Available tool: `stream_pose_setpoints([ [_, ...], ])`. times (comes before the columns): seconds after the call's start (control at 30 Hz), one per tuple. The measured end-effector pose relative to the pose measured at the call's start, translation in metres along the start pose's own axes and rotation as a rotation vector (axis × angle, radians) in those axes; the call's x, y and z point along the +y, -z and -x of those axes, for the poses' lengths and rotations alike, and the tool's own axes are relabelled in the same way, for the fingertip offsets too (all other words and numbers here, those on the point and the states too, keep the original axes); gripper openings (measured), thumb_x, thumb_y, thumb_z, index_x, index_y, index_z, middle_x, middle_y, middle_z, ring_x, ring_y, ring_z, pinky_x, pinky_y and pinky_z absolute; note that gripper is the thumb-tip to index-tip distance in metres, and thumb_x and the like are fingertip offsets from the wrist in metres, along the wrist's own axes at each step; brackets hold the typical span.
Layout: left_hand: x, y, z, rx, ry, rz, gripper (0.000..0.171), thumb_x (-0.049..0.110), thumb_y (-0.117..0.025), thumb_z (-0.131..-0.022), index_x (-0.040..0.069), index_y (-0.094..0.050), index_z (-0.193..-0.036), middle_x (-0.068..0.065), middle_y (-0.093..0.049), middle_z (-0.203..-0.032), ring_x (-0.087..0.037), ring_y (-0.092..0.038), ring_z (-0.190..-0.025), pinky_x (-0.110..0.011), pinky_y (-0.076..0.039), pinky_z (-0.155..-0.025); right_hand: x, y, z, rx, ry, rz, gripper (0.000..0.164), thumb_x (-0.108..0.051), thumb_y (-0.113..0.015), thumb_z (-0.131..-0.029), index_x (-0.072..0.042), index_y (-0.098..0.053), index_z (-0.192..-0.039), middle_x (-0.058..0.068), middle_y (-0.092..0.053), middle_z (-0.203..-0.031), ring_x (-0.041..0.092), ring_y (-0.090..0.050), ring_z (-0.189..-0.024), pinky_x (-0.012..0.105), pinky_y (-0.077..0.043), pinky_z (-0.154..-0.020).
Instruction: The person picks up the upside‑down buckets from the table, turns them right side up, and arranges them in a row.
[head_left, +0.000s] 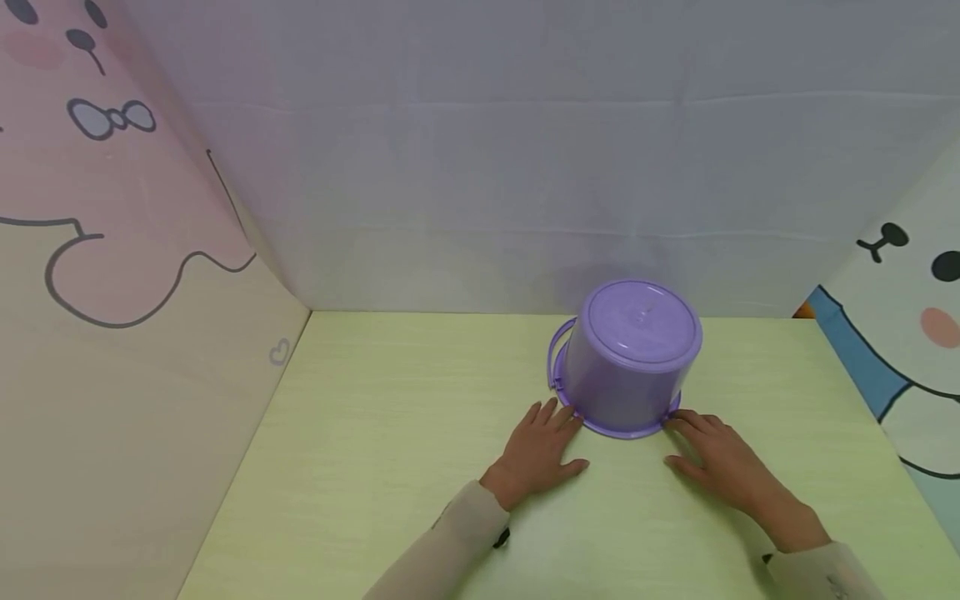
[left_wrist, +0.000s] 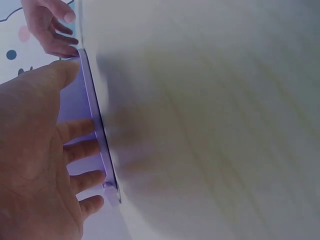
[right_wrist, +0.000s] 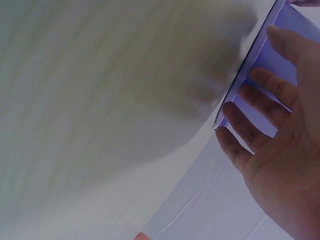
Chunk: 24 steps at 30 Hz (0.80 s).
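A purple bucket [head_left: 626, 375] stands upside down on the pale yellow-green table, its round base facing up. Its handle [head_left: 552, 354] hangs out at the left side. My left hand [head_left: 536, 450] lies with spread, fairly straight fingers at the bucket's front left rim. On the other side, my right hand [head_left: 716, 458] has its fingertips at the front right rim, thumb held apart. In the left wrist view the purple rim [left_wrist: 95, 110] runs just beyond the left fingers. The right wrist view shows the right fingers [right_wrist: 245, 120] loosely extended beside the rim. What lies under the bucket is hidden.
A light grey sheet [head_left: 480, 183] rises behind the table [head_left: 405, 383], close to the bucket's back. Cartoon-printed panels stand at the left [head_left: 135, 375] and right [head_left: 915, 333] edges.
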<state>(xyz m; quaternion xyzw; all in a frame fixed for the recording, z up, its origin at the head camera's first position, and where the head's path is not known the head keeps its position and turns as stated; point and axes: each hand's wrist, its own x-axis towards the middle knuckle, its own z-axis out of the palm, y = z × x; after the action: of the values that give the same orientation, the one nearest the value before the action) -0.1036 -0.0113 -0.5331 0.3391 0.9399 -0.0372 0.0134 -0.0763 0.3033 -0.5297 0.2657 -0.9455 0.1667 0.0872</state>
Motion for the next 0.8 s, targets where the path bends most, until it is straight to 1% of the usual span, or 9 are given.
stream_pose_setpoints([
  [0.07, 0.000, -0.001, -0.001, 0.011, -0.003, -0.008, 0.069, 0.063, -0.052, -0.105, 0.023, -0.045, -0.161, 0.004, -0.043, -0.165, -0.026, -0.039, -0.154, -0.040, -0.032, -0.127, -0.001, -0.001, -0.001, -0.005, -0.004, 0.000, 0.056, -0.014, -0.091, -0.080, 0.004, -0.067, -0.128, 0.024, -0.065, -0.132, 0.046, -0.065, -0.110, 0.064, -0.056, -0.087],
  [0.27, -0.003, -0.005, -0.003, 0.133, -0.032, -0.048, 0.065, 0.062, -0.060, -0.101, 0.021, -0.055, -0.151, 0.004, -0.053, -0.153, -0.026, -0.046, -0.147, -0.040, -0.041, -0.121, -0.005, -0.002, -0.006, -0.014, 0.001, -0.002, 0.053, -0.013, -0.089, -0.082, 0.004, -0.067, -0.127, 0.022, -0.065, -0.130, 0.045, -0.065, -0.109, 0.063, -0.056, -0.088],
  [0.37, -0.004, -0.007, -0.005, 0.192, -0.041, -0.058, 0.057, 0.061, -0.063, -0.099, 0.021, -0.062, -0.141, 0.003, -0.059, -0.143, -0.024, -0.051, -0.141, -0.040, -0.044, -0.118, -0.005, -0.003, -0.008, -0.004, 0.015, -0.006, 0.049, -0.011, -0.090, -0.082, 0.002, -0.067, -0.123, 0.020, -0.066, -0.128, 0.044, -0.065, -0.108, 0.062, -0.057, -0.086],
  [0.5, -0.004, -0.007, -0.008, 0.241, -0.054, -0.072, 0.043, 0.056, -0.069, -0.098, 0.021, -0.068, -0.124, 0.005, -0.063, -0.127, -0.021, -0.056, -0.131, -0.036, -0.045, -0.113, -0.005, -0.006, -0.010, 0.008, 0.035, -0.010, 0.044, -0.011, -0.091, -0.080, -0.002, -0.068, -0.117, 0.016, -0.066, -0.122, 0.042, -0.064, -0.105, 0.060, -0.057, -0.085],
  [0.53, -0.004, -0.007, -0.008, 0.248, -0.055, -0.078, 0.041, 0.055, -0.070, -0.097, 0.021, -0.068, -0.120, 0.005, -0.063, -0.125, -0.020, -0.056, -0.129, -0.035, -0.046, -0.112, -0.005, -0.006, -0.010, 0.009, 0.037, -0.010, 0.043, -0.011, -0.091, -0.080, -0.002, -0.068, -0.115, 0.016, -0.065, -0.120, 0.041, -0.064, -0.105, 0.060, -0.057, -0.085],
  [0.6, -0.003, -0.006, -0.008, 0.239, -0.054, -0.084, 0.037, 0.053, -0.071, -0.097, 0.021, -0.068, -0.118, 0.005, -0.062, -0.122, -0.019, -0.057, -0.126, -0.034, -0.045, -0.111, -0.004, -0.007, -0.011, 0.009, 0.037, -0.009, 0.041, -0.011, -0.090, -0.080, -0.003, -0.067, -0.114, 0.015, -0.065, -0.119, 0.041, -0.063, -0.105, 0.060, -0.056, -0.085],
  [0.77, -0.001, -0.003, -0.009, 0.207, -0.045, -0.090, 0.034, 0.048, -0.071, -0.098, 0.022, -0.068, -0.118, 0.006, -0.061, -0.121, -0.018, -0.056, -0.121, -0.032, -0.044, -0.111, -0.004, -0.008, -0.011, 0.019, 0.046, -0.005, 0.038, -0.010, -0.090, -0.080, -0.005, -0.067, -0.110, 0.013, -0.064, -0.116, 0.041, -0.061, -0.106, 0.059, -0.056, -0.086],
  [0.8, -0.001, -0.003, -0.009, 0.213, -0.045, -0.092, 0.033, 0.047, -0.072, -0.098, 0.022, -0.067, -0.118, 0.006, -0.061, -0.120, -0.018, -0.056, -0.120, -0.032, -0.045, -0.110, -0.004, -0.009, -0.012, 0.024, 0.051, -0.002, 0.038, -0.009, -0.090, -0.080, -0.005, -0.067, -0.109, 0.013, -0.064, -0.115, 0.040, -0.061, -0.105, 0.059, -0.056, -0.086],
])
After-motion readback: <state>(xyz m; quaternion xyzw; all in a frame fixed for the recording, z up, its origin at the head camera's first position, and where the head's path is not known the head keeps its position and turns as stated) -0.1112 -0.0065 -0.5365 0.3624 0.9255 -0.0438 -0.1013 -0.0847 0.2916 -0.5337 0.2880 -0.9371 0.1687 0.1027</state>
